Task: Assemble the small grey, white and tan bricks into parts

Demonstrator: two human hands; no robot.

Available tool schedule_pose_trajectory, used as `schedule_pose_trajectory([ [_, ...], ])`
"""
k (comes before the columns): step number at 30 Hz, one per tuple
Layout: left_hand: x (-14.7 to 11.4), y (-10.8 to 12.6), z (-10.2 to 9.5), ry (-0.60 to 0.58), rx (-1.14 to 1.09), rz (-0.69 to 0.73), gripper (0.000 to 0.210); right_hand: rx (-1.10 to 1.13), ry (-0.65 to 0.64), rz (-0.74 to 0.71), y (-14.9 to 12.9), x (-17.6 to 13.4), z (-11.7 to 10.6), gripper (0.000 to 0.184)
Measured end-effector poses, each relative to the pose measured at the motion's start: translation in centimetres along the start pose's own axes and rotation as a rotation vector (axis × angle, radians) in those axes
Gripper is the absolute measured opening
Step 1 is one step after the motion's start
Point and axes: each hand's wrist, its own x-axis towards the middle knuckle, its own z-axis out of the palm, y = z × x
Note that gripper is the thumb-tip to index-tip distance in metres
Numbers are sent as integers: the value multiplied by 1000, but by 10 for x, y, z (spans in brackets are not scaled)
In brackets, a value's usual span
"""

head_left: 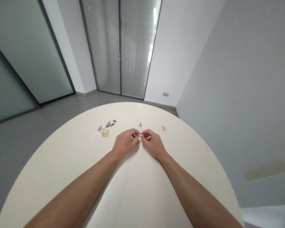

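From where I stand, two bare hands meet above the round white counter, on the person's side of a small grey piece. The left hand and right hand both have thumb and fingers drawn in, their grip pinching a small whitish piece at the fingertips, which mostly hide it. Left of the grey piece lie a yellowish studded plate and a scatter of darker bits; right of it sits a flat yellowish piece.

The left hand and right hand pinch a small white piece near a gray piece on the round counter.
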Motion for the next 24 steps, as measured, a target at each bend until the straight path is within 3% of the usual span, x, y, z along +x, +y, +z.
schedule_pose_trajectory([
  [24, 0, -1, 0, 9, 9, -3, 17, 26, -14, 5, -2, 0, 1, 14],
])
